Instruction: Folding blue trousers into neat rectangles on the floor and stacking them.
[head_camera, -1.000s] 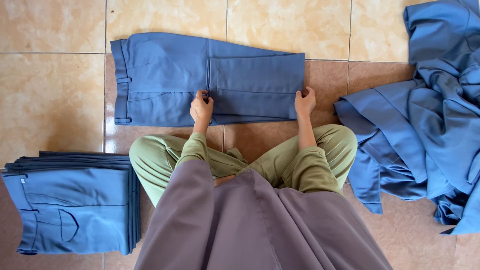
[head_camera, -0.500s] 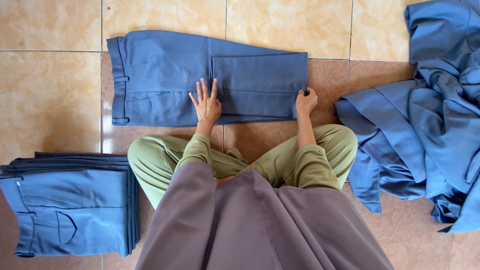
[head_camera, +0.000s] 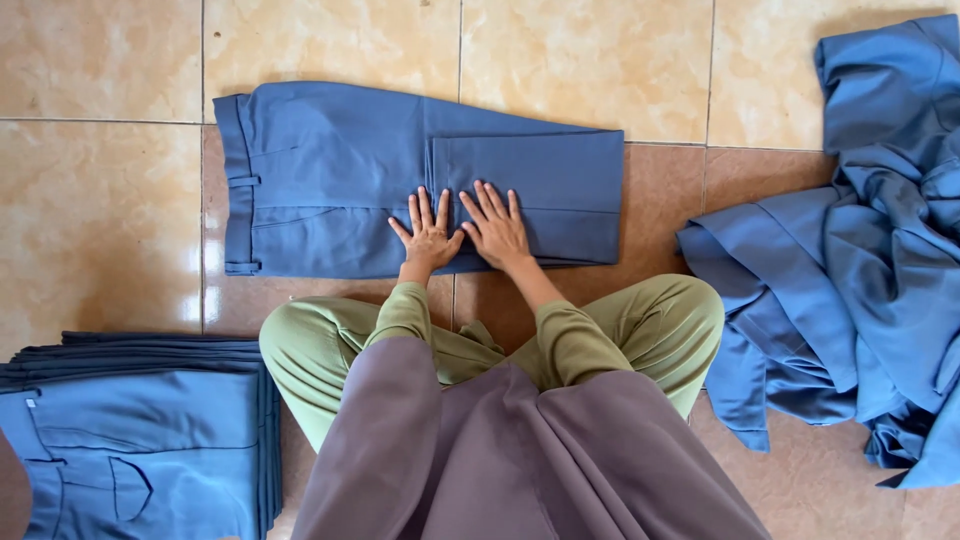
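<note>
- The folded trousers (head_camera: 330, 180) lie flat on the tiled floor (head_camera: 100, 200), straight in front of the seated person's knees, and everything else is placed from them.
- Hidden parts: the palms cover a patch of the cloth near the trousers' near edge, and the folded-over leg panel (head_camera: 540, 190) hides whatever lies beneath it on the right half.
- The person's head and body cannot be seen; only the green sleeves, green-clad knees and a brownish-grey drape (head_camera: 520, 460) show, and the drape runs off the bottom edge.
- The stack of folded trousers (head_camera: 140, 440), near and to the left of the folded trousers, is cut off at the left and bottom edges; how many pieces it holds is hard to count.
- The heap of loose blue clothes (head_camera: 860, 260), to the right of the trousers, is cut off at the right edge; single garments in it cannot be told apart.
- The trousers' long axis runs left to right across the person; the waistband with its belt loops points left, the folded end points right.
- The left hand (head_camera: 428, 232) lies flat, fingers spread, pressing down on the trousers near their middle, gripping nothing.
- The right hand (head_camera: 495, 228) lies flat just beside it, thumbs nearly touching, fingers spread on the leg panel's left edge, likewise gripping nothing.
</note>
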